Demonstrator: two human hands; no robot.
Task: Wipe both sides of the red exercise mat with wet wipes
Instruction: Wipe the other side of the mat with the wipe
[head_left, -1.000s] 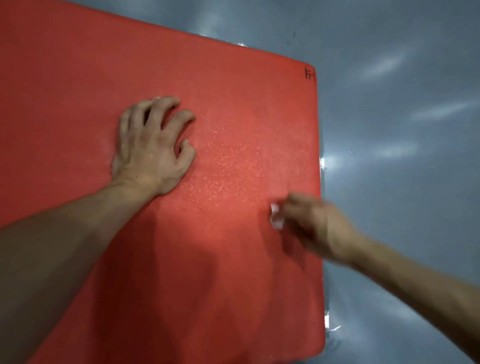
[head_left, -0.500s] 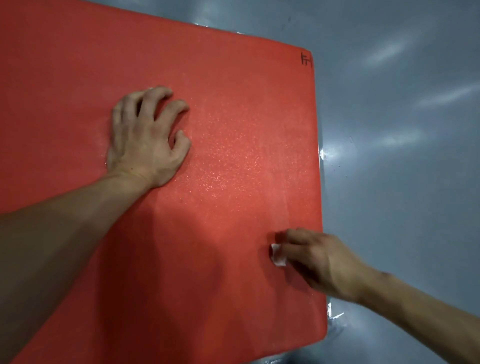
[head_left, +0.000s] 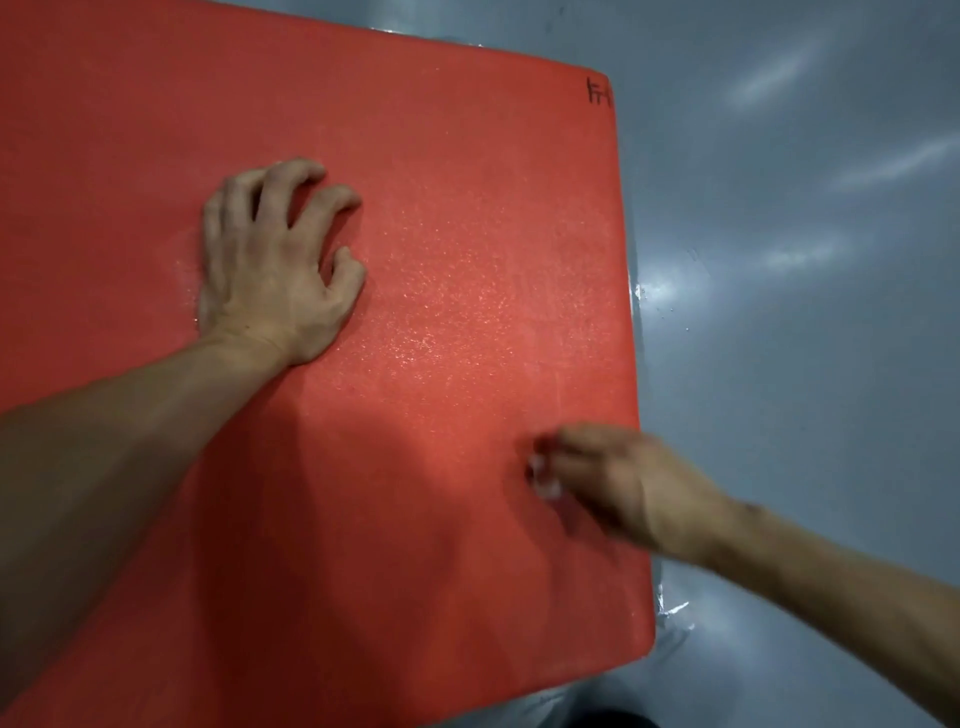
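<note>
The red exercise mat (head_left: 441, 218) lies flat on the floor and fills most of the view, with a wet sheen across its middle. My left hand (head_left: 270, 265) rests on the mat at the upper left, palm down, fingers arched with their tips on the surface. My right hand (head_left: 618, 483) is near the mat's right edge, blurred by motion. It holds a small white wet wipe (head_left: 543, 480) against the mat, and only a corner of the wipe shows beyond the fingers.
Glossy grey floor (head_left: 805, 312) surrounds the mat on the right and far side. A small black mark (head_left: 597, 92) sits in the mat's far right corner. Clear plastic film (head_left: 672, 610) peeks out beneath the mat's right edge.
My right hand with the wipe slid toward me along the right edge, then came back slightly away. My left hand has stayed planted on the mat.
</note>
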